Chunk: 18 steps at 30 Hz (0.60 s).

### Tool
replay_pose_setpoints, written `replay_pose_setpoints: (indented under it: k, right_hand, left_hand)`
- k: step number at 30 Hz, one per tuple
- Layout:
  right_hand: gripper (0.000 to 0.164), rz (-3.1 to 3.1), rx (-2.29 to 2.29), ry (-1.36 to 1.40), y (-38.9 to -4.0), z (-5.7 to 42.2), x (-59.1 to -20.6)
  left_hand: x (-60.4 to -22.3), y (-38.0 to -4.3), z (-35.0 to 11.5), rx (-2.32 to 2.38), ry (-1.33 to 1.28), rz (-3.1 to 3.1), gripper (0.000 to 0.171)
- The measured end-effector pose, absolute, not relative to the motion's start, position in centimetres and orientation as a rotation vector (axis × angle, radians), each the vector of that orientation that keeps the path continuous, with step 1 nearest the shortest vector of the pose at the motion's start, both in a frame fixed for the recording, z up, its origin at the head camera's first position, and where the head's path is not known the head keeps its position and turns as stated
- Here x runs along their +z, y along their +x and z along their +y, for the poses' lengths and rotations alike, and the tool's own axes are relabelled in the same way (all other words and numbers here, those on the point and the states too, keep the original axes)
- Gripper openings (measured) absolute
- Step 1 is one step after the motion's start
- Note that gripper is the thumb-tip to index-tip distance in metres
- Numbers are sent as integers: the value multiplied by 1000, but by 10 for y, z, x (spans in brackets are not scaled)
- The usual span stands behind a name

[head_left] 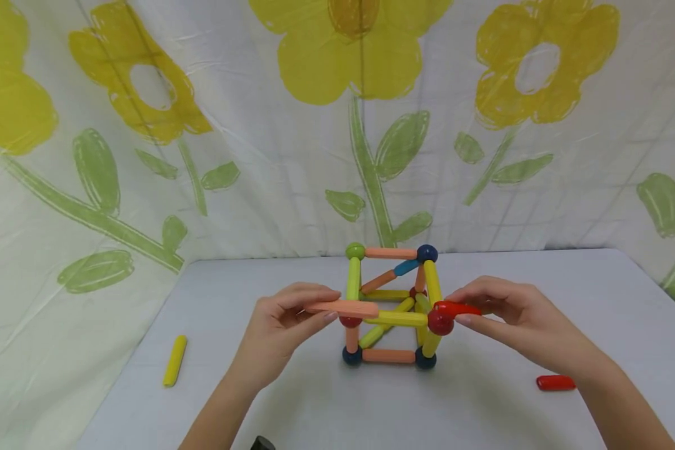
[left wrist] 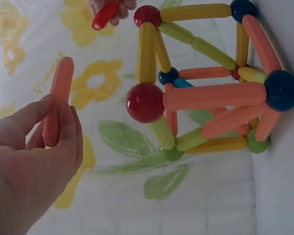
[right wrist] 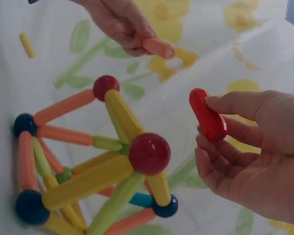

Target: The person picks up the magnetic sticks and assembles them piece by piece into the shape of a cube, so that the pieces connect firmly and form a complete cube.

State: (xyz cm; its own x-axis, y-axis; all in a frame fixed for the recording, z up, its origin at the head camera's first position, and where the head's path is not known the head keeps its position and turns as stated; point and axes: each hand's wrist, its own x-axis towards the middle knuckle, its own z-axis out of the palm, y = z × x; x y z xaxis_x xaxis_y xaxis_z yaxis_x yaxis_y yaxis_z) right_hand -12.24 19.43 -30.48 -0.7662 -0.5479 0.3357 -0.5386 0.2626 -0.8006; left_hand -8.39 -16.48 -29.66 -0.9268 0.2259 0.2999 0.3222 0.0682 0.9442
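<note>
My left hand [head_left: 284,328] pinches an orange magnetic stick [left wrist: 61,98] between thumb and fingers. In the left wrist view that stick is apart from the cube-shaped frame [left wrist: 215,95] of sticks and balls. A short red magnetic stick [right wrist: 208,115] is pinched in my right hand [head_left: 517,319], and the right wrist view shows a gap between it and the frame. The frame stands on the table between both hands. Its near upper corners are red balls [right wrist: 149,153], joined by a yellow stick [head_left: 399,319]. Dark blue balls [head_left: 425,357] form the near lower corners, and several sticks cross the sides diagonally.
A yellow stick [head_left: 175,361] lies on the white table [head_left: 214,287] at the left. Another short red stick [head_left: 555,382] lies at the right, by my right forearm. Behind the table hangs a white curtain [head_left: 292,187] with yellow flowers. A small dark object [head_left: 262,443] shows at the bottom edge.
</note>
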Motion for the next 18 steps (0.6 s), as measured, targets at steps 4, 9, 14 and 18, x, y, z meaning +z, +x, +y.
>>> replay_pose_setpoints:
  k: [4,9,14,18]
  right_hand:
    - [32,2390,-1625,-1146,-119,180,-298]
    - [33,2331,-1651,-1213,-114,171,-296]
    - [34,2333,-1660,-1196,-111,166,-299]
    - [34,2326,-1664,-1208,-111,164,-301]
  left_hand:
    - [-300,-83,-149,-1999,-663,-2181,27]
    - [-304,-81,-138,-1953,-767,-2128,21]
    - [-308,-82,-131,-1956,-794,-2108,20]
    - [-310,-82,-127,-1954,-763,-2123,21]
